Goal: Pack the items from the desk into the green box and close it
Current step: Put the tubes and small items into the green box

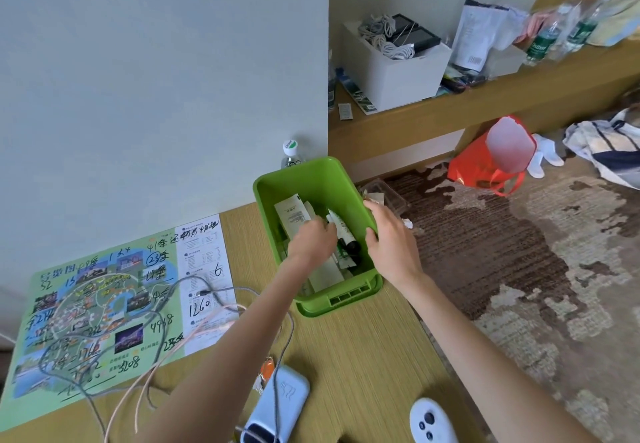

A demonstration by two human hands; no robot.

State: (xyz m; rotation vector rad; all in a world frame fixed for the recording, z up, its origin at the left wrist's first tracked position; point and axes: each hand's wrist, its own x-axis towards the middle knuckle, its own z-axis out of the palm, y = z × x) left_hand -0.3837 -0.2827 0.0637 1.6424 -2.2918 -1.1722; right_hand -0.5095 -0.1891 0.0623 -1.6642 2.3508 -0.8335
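The fingers (314,227) of the left hand (311,243) bend down into the green box (341,299). Their tips are buried among the packets, so I cannot tell whether they pinch anything or only rest there. The right hand (393,240) grips the box's right wall, thumb inside and the other fingers curled over the rim on the outside.

At the far left of the wooden table (363,356) lies a printed map (104,304), green-edged and covered in black handwritten numbers. A grey cable (288,335) and a pink cable (156,364) loop across it and run towards the near edge. There a pale blue power bank (289,397) lies with a small orange thing (266,370) touching its left side. A white controller (429,420) with dark buttons sits to the right of it, at the bottom of the view.

The box stands at the table's far right corner, close to the wall. It is bright green plastic, rectangular, open at the top, with a slotted handle at the near end. Inside are white paper packets (294,214) and a white-and-green tube (341,229) with a black cap, lying slantwise between the two hands. A capped water bottle (291,153) stands just behind the box.

Right of the box, a clear plastic container (386,193) lies on the patterned carpet (519,269). A red bag (481,169) lies further off. On the shelf (485,103) above sits a white bin (394,72) holding coiled cords.
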